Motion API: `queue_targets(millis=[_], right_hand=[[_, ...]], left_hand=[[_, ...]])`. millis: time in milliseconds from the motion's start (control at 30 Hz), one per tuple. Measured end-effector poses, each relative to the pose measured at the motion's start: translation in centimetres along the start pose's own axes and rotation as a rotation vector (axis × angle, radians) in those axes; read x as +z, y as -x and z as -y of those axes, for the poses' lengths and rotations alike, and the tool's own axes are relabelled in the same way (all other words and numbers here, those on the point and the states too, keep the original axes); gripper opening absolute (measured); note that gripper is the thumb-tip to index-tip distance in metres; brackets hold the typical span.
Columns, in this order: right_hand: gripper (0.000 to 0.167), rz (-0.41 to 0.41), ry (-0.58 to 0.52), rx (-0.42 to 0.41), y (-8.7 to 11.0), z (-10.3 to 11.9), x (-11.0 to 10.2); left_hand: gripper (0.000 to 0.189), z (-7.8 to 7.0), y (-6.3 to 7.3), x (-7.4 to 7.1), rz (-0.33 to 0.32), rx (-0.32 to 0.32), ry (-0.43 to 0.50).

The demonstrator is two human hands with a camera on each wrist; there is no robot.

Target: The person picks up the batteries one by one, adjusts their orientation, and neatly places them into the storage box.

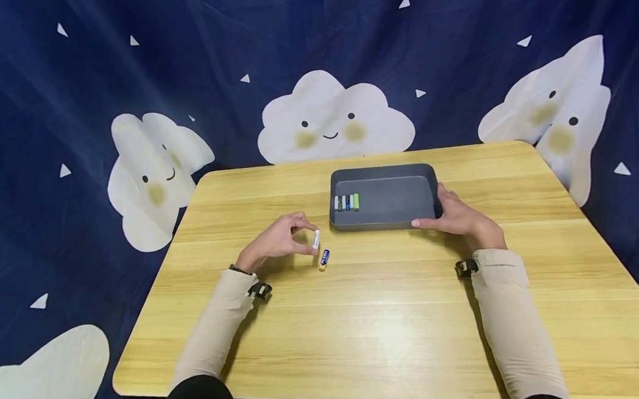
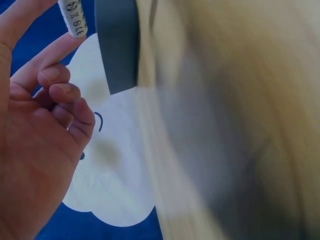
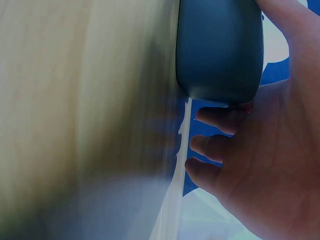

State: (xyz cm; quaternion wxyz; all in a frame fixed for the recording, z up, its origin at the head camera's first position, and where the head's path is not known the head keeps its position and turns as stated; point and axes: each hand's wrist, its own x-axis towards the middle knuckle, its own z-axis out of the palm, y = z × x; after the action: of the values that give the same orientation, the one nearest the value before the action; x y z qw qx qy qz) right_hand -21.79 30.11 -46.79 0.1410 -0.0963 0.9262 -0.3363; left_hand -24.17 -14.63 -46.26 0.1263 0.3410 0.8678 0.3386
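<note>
Between thumb and forefinger, my left hand (image 1: pixel 278 237) pinches a white battery (image 1: pixel 316 239) by its two ends, just over the table. In the left wrist view the printed end of this battery (image 2: pixel 74 19) shows at the forefinger, the other fingers curled in loosely. A blue and gold battery (image 1: pixel 324 259) lies on the table right beside it. My right hand (image 1: pixel 460 218) grips the near right corner of a dark grey tray (image 1: pixel 392 224), thumb along the front wall and fingers at the right side. Several batteries (image 1: pixel 347 202) stand in a row along the tray's left end.
The tray sits toward the back of a light wooden table (image 1: pixel 381 305) with rounded corners. Behind the table hangs a dark blue curtain (image 1: pixel 221 34) with white clouds and small triangles.
</note>
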Motion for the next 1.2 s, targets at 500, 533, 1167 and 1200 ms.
queue_targets(millis=[500,533,1167,1200], right_hand=[[0.134,-0.001,-0.001,0.036,0.1,0.1,0.0],[0.134,-0.003,-0.001,0.035,0.0,0.1,0.0],[0.136,0.01,0.002,0.055,0.1,0.1,0.1],[0.136,0.01,0.003,0.057,0.1,0.2,0.1]], left_hand=[[0.05,-1.2,-3.0,-0.2,-0.15,0.046,0.093],[0.051,-1.2,-3.2,-0.1,-0.154,0.05,0.091],[0.063,-1.6,-7.5,0.2,-0.196,-0.008,0.133],[0.064,-1.5,-7.7,0.2,-0.193,-0.018,0.137]])
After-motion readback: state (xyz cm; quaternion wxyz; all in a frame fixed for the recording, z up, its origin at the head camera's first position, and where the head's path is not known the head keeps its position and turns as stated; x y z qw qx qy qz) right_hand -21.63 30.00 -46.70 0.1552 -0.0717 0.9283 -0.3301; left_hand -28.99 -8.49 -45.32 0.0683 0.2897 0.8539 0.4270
